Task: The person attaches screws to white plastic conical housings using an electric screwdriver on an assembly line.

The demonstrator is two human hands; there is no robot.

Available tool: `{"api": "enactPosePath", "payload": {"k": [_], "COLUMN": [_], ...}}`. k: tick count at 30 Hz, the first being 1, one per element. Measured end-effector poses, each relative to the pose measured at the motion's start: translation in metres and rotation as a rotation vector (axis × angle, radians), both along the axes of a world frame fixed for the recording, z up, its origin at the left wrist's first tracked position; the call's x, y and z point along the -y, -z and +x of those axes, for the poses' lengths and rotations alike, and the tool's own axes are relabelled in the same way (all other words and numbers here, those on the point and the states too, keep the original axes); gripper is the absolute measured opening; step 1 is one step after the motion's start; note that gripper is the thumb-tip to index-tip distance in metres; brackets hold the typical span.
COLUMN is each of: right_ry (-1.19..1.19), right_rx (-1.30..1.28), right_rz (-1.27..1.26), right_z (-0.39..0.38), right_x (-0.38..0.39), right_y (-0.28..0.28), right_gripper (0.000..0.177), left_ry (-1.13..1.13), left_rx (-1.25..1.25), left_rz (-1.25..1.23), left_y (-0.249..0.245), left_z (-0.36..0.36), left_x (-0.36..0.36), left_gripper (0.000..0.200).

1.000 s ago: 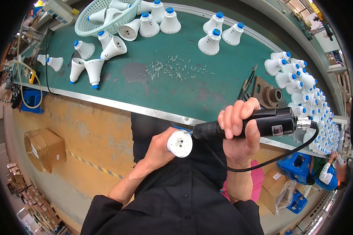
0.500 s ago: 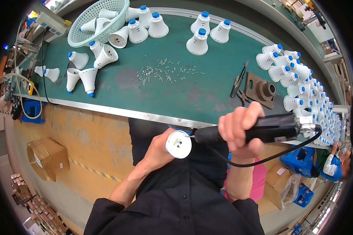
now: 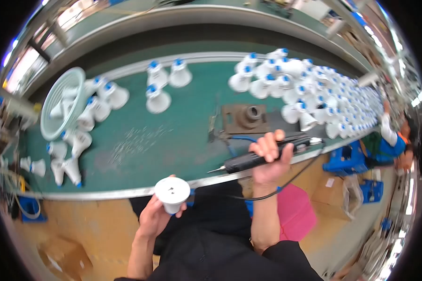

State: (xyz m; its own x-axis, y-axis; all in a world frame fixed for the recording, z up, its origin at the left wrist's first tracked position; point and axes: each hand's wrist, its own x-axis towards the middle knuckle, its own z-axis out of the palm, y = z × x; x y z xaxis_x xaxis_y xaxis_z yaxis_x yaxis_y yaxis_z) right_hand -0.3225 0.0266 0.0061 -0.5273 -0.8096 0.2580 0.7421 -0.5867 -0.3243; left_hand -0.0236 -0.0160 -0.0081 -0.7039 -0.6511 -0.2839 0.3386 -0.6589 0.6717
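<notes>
My left hand (image 3: 155, 214) holds a white cone-shaped housing (image 3: 172, 191) upright by its lower part, its wide face turned up with small dark marks on it. Wrapped round a black electric screwdriver (image 3: 244, 162) is my right hand (image 3: 273, 158). The tool's thin bit points left over the table's front edge, apart from the housing. Small screws (image 3: 138, 143) lie scattered on the green table (image 3: 187, 140). Behind the screwdriver sits a brown metal fixture (image 3: 246, 118) with a round socket.
A pale green basket (image 3: 49, 114) of housings stands at the left, with several loose housings beside it. Three housings (image 3: 158, 100) stand farther back. Many more (image 3: 314, 93) crowd the right. A person in blue (image 3: 393, 140) is at the far right. Blue bins (image 3: 347, 159) sit below.
The view has swung to the right. The screwdriver bit, earlier at the housing, is now away from it. The housing has tilted from facing the camera to upright.
</notes>
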Motion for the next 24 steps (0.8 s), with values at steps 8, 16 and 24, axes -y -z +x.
{"api": "enactPosePath", "payload": {"k": [8,16,24], "right_ry": [0.04,-0.002,-0.039], "right_rx": [0.176,0.091,0.23], "right_rz": [0.019,0.075,0.076], "right_z": [-0.017,-0.015,-0.017], "right_x": [-0.018,-0.022,-0.019], "right_y": [0.04,0.042,0.046], "right_gripper": [0.026,0.023,0.017], "left_ry": [0.193,0.593,0.784], "left_rx": [0.038,0.271,0.236], "left_rz": [-0.332,-1.093,-1.293], "left_y": [-0.035,-0.101,-0.12], "left_z": [-0.05,-0.214,-0.386], "left_x": [0.05,0.096,0.095], "left_gripper": [0.081,0.062,0.063]}}
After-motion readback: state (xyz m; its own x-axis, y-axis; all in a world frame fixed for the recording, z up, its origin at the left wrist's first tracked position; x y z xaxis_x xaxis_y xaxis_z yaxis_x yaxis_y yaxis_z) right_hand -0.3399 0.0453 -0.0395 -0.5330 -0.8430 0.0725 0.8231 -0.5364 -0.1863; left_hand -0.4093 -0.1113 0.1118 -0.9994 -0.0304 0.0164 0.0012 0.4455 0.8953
